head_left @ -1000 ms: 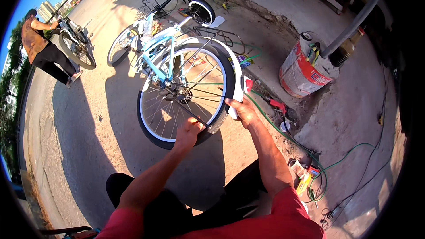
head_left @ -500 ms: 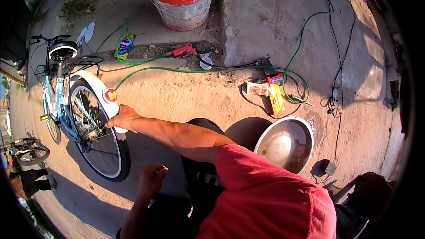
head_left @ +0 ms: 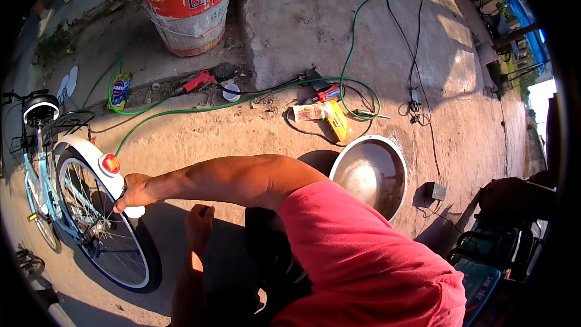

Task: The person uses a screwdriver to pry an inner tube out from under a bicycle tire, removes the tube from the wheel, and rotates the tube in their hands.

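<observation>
Bicycle, pale blue with a white rear mudguard, stands at the far left on the concrete ground, its rear wheel nearest to us. On the mudguard sits a red reflector. Our right hand reaches across to the bicycle and its grip is closed around the lower end of the mudguard, just below the reflector, fingers wrapped over the white edge. Our left hand hangs just right of the wheel, loosely curled; we cannot tell whether its grip has hold of anything, and it looks apart from the tyre.

Right of the bicycle, past our red sleeve, a round metal basin lies on the ground. Beyond the bicycle, a green hose snakes along the ground toward a step in the concrete, passing a red-handled tool, a small white cap and a yellow box. Farther from the bicycle, a red and white bucket stands with tools poking out of its top. A small blue packet lies near the bicycle's saddle.
</observation>
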Demonstrator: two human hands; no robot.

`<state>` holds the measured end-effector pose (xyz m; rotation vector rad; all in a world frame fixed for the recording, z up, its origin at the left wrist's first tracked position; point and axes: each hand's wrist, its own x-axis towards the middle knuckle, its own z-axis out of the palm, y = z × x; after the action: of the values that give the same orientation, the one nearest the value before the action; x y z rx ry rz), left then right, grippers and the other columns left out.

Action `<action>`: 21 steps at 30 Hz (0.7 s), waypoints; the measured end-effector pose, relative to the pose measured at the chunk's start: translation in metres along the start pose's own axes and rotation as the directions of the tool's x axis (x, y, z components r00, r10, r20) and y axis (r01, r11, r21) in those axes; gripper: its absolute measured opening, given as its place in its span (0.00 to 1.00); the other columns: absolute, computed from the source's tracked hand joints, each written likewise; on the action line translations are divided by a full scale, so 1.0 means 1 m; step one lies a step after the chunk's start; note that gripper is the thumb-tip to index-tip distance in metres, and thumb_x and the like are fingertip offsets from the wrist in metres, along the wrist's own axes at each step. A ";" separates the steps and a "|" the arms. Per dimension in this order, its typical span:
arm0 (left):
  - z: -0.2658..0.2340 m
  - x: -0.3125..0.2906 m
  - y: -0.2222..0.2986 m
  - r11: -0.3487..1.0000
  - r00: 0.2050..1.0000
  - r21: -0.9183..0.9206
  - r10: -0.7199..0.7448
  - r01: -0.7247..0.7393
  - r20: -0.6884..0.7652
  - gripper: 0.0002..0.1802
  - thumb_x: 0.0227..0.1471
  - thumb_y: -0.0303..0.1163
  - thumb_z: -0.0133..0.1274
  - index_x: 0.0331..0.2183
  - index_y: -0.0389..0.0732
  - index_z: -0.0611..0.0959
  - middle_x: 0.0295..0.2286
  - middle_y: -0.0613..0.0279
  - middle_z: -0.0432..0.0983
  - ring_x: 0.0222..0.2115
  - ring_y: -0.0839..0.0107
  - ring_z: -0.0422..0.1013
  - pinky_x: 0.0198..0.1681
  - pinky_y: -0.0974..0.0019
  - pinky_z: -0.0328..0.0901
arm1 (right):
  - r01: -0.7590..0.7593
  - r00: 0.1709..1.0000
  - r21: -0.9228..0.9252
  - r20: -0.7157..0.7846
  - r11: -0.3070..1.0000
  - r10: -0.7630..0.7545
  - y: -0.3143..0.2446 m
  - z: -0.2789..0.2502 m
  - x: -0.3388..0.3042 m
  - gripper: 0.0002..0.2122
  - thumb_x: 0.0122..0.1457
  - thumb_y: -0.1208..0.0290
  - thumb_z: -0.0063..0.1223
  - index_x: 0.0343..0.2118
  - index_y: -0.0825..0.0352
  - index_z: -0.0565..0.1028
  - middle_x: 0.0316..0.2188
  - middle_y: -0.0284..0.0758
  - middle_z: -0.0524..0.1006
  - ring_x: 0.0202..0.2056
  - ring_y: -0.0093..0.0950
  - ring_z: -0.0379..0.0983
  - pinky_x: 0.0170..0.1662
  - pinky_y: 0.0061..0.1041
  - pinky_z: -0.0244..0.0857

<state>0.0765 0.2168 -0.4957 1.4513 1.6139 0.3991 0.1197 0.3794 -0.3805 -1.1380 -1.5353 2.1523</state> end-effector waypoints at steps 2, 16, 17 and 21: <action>-0.003 0.008 -0.004 0.990 0.988 0.044 -0.139 0.136 0.064 0.13 0.52 0.33 0.57 0.26 0.31 0.79 0.18 0.58 0.75 0.21 0.69 0.70 0.27 0.63 0.65 | 0.042 0.997 0.045 0.061 0.998 -0.045 0.005 -0.006 -0.011 0.41 0.43 0.51 0.69 0.55 0.77 0.67 0.47 0.50 0.76 0.43 0.40 0.77 0.43 0.33 0.74; 0.019 0.054 -0.043 0.967 0.992 0.227 -0.104 0.119 -0.077 0.17 0.47 0.42 0.63 0.28 0.36 0.84 0.27 0.48 0.81 0.32 0.50 0.78 0.36 0.55 0.69 | 0.049 0.613 0.087 -0.789 0.995 0.039 0.235 -0.159 -0.272 0.18 0.58 0.69 0.57 0.48 0.75 0.74 0.39 0.41 0.79 0.37 0.26 0.78 0.42 0.25 0.73; 0.020 0.057 -0.037 0.960 0.993 0.259 -0.095 0.110 -0.070 0.18 0.47 0.43 0.63 0.27 0.36 0.83 0.27 0.47 0.81 0.32 0.49 0.78 0.36 0.54 0.69 | 0.021 0.524 0.030 -0.852 0.999 0.014 0.250 -0.179 -0.291 0.17 0.57 0.70 0.57 0.46 0.76 0.75 0.36 0.40 0.80 0.35 0.25 0.78 0.39 0.24 0.73; 0.026 0.063 -0.028 0.948 0.987 0.276 -0.140 0.157 -0.078 0.19 0.47 0.46 0.62 0.27 0.37 0.83 0.27 0.49 0.81 0.32 0.48 0.78 0.35 0.54 0.69 | -0.370 0.172 -0.218 -0.971 0.903 -0.164 0.318 -0.281 -0.362 0.13 0.51 0.68 0.59 0.37 0.69 0.81 0.31 0.41 0.83 0.33 0.29 0.81 0.38 0.27 0.72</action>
<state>0.0852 0.2590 -0.5556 1.5237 1.8721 0.1278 0.6299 0.2210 -0.5402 -2.1941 -1.1488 0.5148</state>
